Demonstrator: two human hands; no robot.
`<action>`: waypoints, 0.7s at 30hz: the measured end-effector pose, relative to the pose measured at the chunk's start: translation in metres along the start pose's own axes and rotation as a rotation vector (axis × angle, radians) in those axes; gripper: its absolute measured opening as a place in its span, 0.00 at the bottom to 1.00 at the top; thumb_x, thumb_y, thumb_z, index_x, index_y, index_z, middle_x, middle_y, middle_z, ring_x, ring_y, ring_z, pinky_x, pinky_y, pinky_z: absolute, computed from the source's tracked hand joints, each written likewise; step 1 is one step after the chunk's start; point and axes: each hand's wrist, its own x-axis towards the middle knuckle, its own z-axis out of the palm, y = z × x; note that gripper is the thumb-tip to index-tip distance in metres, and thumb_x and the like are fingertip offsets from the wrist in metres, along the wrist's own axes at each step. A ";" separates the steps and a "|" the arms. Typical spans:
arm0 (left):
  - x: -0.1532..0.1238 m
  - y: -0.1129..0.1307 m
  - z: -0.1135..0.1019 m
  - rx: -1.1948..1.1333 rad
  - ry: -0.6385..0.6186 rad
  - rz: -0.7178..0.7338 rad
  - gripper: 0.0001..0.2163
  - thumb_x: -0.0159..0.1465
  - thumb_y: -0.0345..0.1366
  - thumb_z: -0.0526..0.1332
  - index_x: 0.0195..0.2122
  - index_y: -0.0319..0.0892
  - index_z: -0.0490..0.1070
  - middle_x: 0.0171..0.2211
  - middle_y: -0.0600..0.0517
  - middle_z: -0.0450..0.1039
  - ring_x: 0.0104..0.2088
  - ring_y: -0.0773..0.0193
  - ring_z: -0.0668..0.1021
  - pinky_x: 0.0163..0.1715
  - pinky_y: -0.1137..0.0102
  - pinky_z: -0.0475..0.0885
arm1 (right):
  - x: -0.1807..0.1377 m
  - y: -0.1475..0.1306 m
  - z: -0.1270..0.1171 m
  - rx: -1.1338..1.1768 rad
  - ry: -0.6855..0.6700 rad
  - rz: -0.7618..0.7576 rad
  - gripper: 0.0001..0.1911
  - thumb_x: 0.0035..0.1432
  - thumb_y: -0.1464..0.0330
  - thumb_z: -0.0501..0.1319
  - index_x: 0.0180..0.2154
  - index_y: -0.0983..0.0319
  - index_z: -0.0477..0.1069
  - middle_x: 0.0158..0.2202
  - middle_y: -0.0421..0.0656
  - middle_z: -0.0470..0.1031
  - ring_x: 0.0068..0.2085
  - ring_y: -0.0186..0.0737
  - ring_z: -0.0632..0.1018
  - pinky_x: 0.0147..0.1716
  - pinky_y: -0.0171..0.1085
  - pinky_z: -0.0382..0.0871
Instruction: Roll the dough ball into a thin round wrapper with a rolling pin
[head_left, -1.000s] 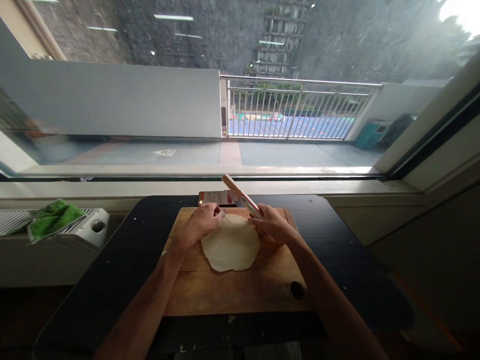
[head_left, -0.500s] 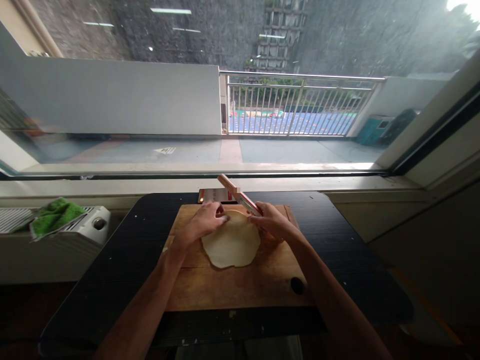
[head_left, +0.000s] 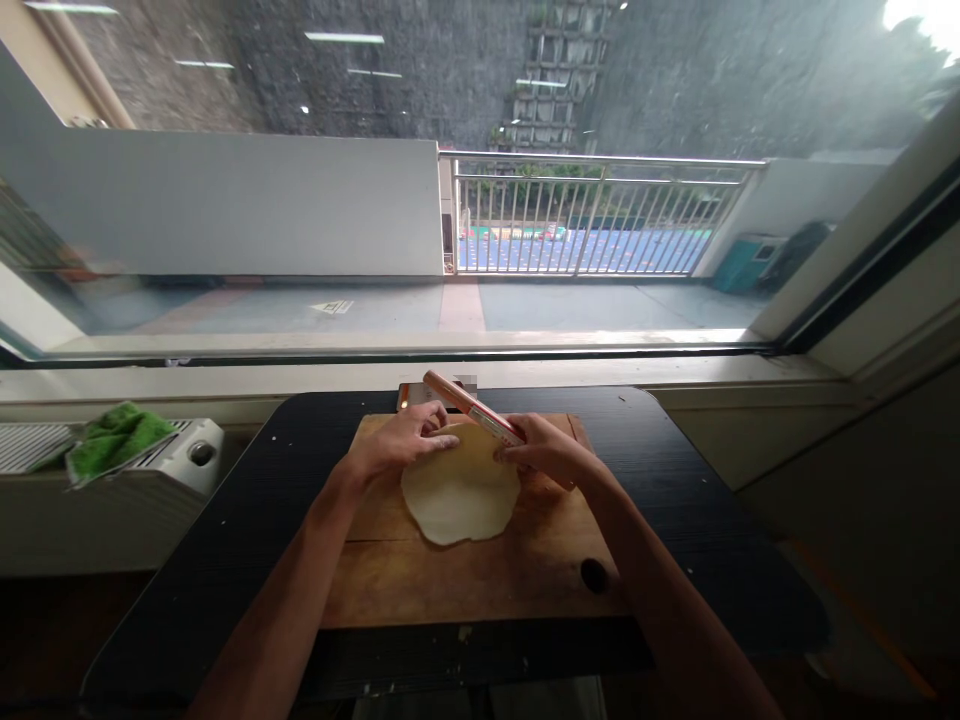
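Observation:
A flat, thinly rolled round of dough (head_left: 461,495) with an uneven edge lies on the wooden cutting board (head_left: 420,590). My left hand (head_left: 405,435) is at its upper left edge, the thumb lying on the dough and the arched fingers apart from it. A rolling pin (head_left: 472,405), tilted up to the left with a printed wrapper or label along it, is gripped near its lower end by my right hand (head_left: 547,445). That hand's thumb touches the dough's upper right edge. Its other fingers are partly hidden behind the pin and palm.
The board rests on a black table (head_left: 247,520). Behind it lies a phone-like device (head_left: 412,395) with a lit screen, close to the windowsill (head_left: 225,380). A green cloth (head_left: 124,440) hangs over a white radiator (head_left: 187,450) at left. A dark round hole (head_left: 594,575) marks the board's lower right.
The rolling pin has tipped lower and its far end has shifted slightly left. My left fingers have parted from the thumb. The whole view has shifted slightly.

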 end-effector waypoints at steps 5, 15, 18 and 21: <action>-0.008 0.015 -0.010 -0.112 -0.007 -0.025 0.22 0.54 0.52 0.76 0.41 0.45 0.74 0.38 0.49 0.83 0.40 0.53 0.85 0.35 0.66 0.77 | -0.003 -0.012 -0.004 0.045 0.015 -0.019 0.14 0.54 0.62 0.73 0.39 0.61 0.75 0.25 0.32 0.69 0.25 0.32 0.69 0.22 0.32 0.62; -0.048 0.079 -0.010 0.287 0.344 0.239 0.09 0.70 0.47 0.66 0.42 0.48 0.77 0.42 0.50 0.86 0.45 0.54 0.86 0.48 0.62 0.80 | -0.048 -0.069 -0.032 -0.040 0.297 -0.234 0.16 0.57 0.57 0.73 0.41 0.58 0.74 0.29 0.35 0.74 0.25 0.33 0.71 0.23 0.33 0.69; -0.084 0.058 0.013 0.436 0.240 0.201 0.10 0.68 0.42 0.68 0.50 0.52 0.82 0.48 0.49 0.87 0.48 0.49 0.87 0.53 0.58 0.80 | -0.077 -0.049 -0.024 -0.028 0.177 -0.144 0.18 0.58 0.56 0.72 0.44 0.59 0.76 0.31 0.37 0.76 0.25 0.33 0.71 0.23 0.33 0.68; -0.111 0.039 0.022 0.349 0.119 0.252 0.18 0.68 0.47 0.69 0.59 0.56 0.81 0.59 0.48 0.84 0.60 0.49 0.83 0.65 0.58 0.76 | -0.097 -0.018 -0.020 -0.059 0.180 -0.101 0.18 0.61 0.54 0.71 0.46 0.58 0.75 0.31 0.37 0.75 0.26 0.34 0.71 0.24 0.34 0.66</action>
